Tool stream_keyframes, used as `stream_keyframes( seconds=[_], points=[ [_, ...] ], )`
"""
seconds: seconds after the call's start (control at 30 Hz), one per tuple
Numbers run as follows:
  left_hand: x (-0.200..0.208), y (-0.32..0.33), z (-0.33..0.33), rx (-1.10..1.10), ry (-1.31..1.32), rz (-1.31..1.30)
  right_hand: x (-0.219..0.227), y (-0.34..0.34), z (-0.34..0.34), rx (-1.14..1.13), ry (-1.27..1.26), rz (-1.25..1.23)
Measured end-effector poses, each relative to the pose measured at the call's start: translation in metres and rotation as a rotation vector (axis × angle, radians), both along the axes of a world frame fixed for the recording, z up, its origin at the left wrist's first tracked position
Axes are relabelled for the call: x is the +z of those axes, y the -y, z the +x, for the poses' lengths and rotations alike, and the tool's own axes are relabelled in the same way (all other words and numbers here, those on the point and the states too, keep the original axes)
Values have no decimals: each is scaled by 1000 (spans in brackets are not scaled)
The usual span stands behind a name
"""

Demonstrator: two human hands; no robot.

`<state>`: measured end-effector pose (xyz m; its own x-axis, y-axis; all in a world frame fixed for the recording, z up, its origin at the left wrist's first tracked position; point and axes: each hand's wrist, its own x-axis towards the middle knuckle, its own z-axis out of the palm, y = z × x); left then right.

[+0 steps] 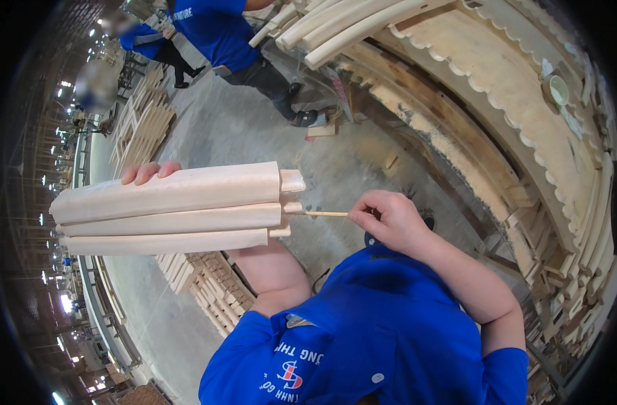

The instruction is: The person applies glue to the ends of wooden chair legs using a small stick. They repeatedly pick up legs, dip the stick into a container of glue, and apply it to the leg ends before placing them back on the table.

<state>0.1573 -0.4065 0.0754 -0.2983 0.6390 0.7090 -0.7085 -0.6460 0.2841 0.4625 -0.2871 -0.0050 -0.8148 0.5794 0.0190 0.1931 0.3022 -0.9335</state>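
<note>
A bundle of several pale wooden slats (180,192) lies across the left half of the head view, with short tenons (293,181) at the right ends. My left hand (150,173) is closed around it from beneath: fingertips curl over the far edge, while the palm is hidden behind the wood. In my right hand (388,217), a thin yellowish stick (327,214) is pinched between thumb and fingers. The stick points left, and its far tip meets the tenon ends; whether it bears a brush head I cannot tell.
On the right stands a long workbench (470,88) with scalloped wooden edges and a pale green cup (558,90). Curved wooden pieces (362,27) jut from its far end. Stacked wood (217,290) sits below my left arm. A co-worker in blue (217,34) stands ahead.
</note>
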Motion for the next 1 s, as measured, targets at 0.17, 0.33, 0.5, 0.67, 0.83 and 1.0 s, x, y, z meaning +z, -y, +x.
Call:
stream_keyframes(
  seconds=[0.17, 0.33, 0.5, 0.67, 0.83, 1.0],
  points=[
    [-16, 3, 2, 247, 17, -57, 18, -35, 40, -71, -40, 546],
    [-23, 5, 32, 998, -184, -602, 61, -146, 154, -524, 241, 749],
    [3, -34, 61, 1637, -1197, -755, 108, -260, 289, -937, 958, 946],
    [8, -53, 95, 1862, -2090, -632, 108, -320, 302, -855, 1253, 905],
    [18, -68, 124, 1679, -2226, -613, 81, -343, 306, -865, 1233, 802],
    [23, -74, 130, 1679, -2141, -541, 39, -349, 338, -1028, 1065, 794]
  ],
)
